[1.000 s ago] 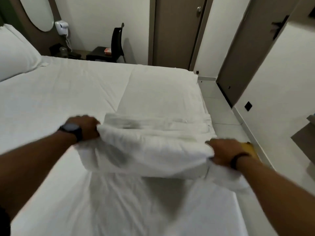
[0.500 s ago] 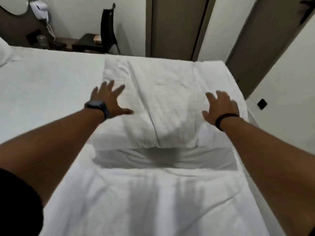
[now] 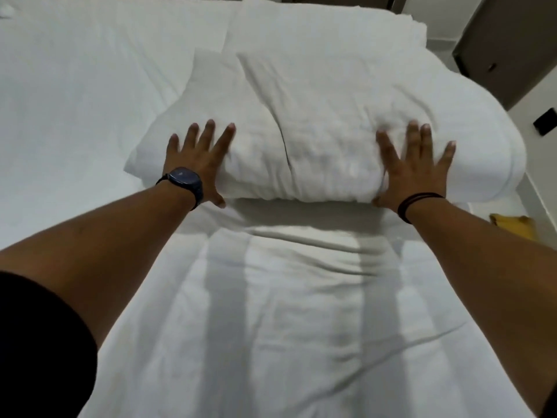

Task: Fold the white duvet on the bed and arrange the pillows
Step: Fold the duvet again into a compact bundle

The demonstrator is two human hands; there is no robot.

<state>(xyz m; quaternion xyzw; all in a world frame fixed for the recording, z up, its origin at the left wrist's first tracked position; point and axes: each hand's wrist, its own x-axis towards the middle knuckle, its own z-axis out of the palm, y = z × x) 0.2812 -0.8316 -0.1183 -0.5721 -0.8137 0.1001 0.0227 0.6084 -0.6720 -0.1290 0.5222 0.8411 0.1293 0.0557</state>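
Note:
The white duvet [image 3: 319, 122] lies folded into a thick bundle along the right side of the bed [image 3: 75, 95], its near folded edge facing me. My left hand [image 3: 200, 159], with a dark watch on the wrist, presses flat on the bundle's near left part, fingers spread. My right hand [image 3: 414, 167], with dark bands on the wrist, presses flat on the near right part, fingers spread. More of the duvet stretches toward me under my arms. No pillow is in view.
The bed's right edge drops to a pale floor [image 3: 530, 203], where a yellow object [image 3: 512, 226] lies. Brown doors or panels [image 3: 509, 40] stand at the far right, with a black wall socket [image 3: 545, 122] nearby.
A second ago both hands gripped the duvet's edge and lifted it; they flipped it forward, let go, and now rest flat on the folded bundle. The view has tilted down and closer.

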